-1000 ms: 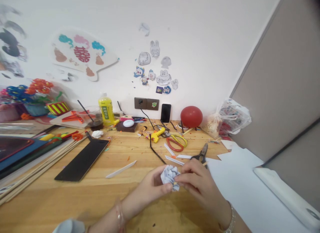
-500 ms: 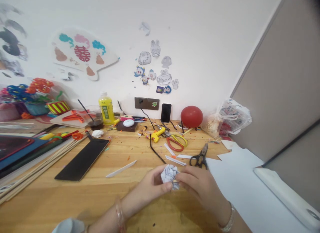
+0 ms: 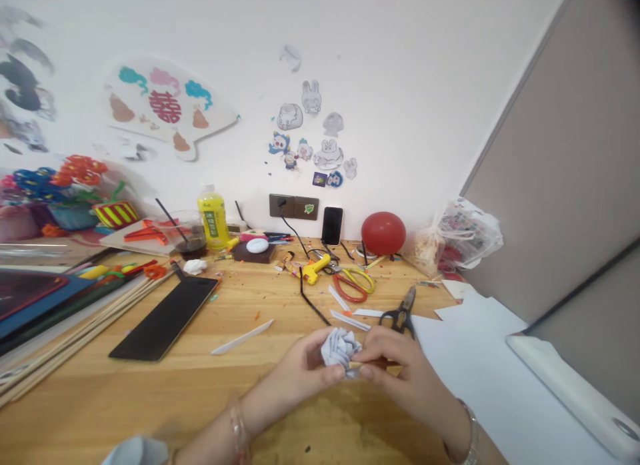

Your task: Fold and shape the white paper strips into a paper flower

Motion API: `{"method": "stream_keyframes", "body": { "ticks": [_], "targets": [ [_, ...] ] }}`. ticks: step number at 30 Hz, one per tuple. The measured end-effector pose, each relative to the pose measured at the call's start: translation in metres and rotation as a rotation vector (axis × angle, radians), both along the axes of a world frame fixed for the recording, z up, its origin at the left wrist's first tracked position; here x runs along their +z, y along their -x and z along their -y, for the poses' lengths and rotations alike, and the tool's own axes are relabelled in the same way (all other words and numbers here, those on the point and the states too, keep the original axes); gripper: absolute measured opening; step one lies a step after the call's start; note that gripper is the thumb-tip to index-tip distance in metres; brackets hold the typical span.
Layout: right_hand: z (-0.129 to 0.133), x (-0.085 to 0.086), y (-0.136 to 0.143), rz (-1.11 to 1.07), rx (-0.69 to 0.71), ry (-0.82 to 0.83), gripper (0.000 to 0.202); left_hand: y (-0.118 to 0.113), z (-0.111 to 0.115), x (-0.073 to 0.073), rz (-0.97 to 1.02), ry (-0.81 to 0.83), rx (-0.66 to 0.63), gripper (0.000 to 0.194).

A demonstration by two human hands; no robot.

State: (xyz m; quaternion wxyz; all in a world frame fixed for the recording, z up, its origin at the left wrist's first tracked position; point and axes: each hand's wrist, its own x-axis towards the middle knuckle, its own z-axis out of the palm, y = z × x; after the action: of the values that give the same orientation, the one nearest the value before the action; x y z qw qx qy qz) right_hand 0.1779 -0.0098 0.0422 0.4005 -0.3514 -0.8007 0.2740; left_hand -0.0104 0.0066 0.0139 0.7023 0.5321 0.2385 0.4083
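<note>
A small white folded paper flower sits between my two hands just above the wooden table. My left hand pinches it from the left with thumb and fingers. My right hand closes on its right side and on a thin wooden stick that pokes out from the flower's base. Black scissors lie just behind my right hand.
White paper sheets cover the table's right side. Paper strips, red and yellow scissors, a yellow glue gun, a black board, long sticks, a red balloon and a yellow bottle lie around.
My right hand has shifted its fingers along the flower's base, showing more of the stick. The flower and my left hand stay almost in place.
</note>
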Motion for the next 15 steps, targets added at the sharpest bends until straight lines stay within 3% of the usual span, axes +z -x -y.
{"method": "stream_keyframes", "body": {
  "ticks": [9, 15],
  "targets": [
    [0.004, 0.0084, -0.0014, 0.173, -0.037, 0.049, 0.022, 0.001, -0.0008, -0.0064, -0.012, -0.025, -0.028, 0.047],
    [0.005, 0.0036, -0.0084, 0.187, 0.024, 0.053, 0.033, 0.001, 0.0, -0.0048, -0.04, -0.01, -0.018, 0.048]
  ]
}}
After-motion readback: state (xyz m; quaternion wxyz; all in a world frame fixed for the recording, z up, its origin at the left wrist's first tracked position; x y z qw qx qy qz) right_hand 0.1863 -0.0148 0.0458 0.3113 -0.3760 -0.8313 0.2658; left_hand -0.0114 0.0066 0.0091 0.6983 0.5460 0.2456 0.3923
